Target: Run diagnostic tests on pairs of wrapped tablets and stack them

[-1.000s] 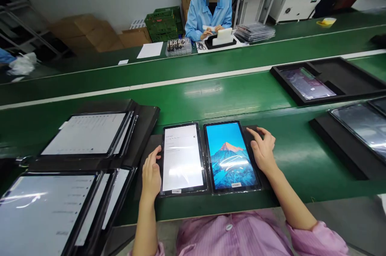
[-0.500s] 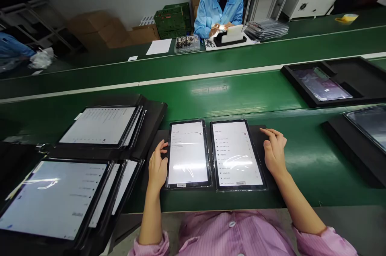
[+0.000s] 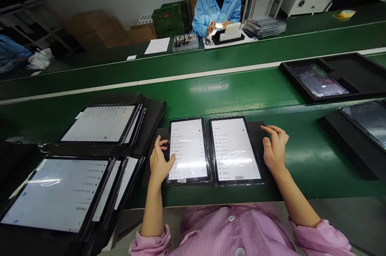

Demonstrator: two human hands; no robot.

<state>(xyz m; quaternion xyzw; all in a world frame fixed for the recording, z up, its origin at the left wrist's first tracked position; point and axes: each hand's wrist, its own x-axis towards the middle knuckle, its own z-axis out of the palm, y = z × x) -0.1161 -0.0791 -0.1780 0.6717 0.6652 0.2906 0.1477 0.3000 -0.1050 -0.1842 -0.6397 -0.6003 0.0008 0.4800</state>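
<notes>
On the near side of the green bench [image 3: 217, 197]: left tablet [image 3: 189, 155] and right tablet [image 3: 237, 153], side by side, face up, a narrow gap between; beneath, partly hidden, a black pad [image 3: 255, 130]

Left hand [image 3: 161, 163]: thumb spread wide from lightly curled fingers; holding nothing; beside the left tablet's outer edge, thumb over the lower part of the screen; cannot tell whether touching glass

Right hand [image 3: 275, 149]: forefinger and thumb parted, other fingers curled; holding nothing; just beside the right tablet, over the pad, apart from the screen

Both screens: lit; white page with a filled list and a switch near the top

Done, by judgement: both tablets apparently powered and brought to matching list pages

Left, by judgement: no row visibly picked out on either list, so choosing perhaps undone; too small to be sure

Left-side stacks: upper stack [image 3: 98, 123] and lower stack [image 3: 57, 195], top screens lit; checked or waiting, cannot tell
</notes>
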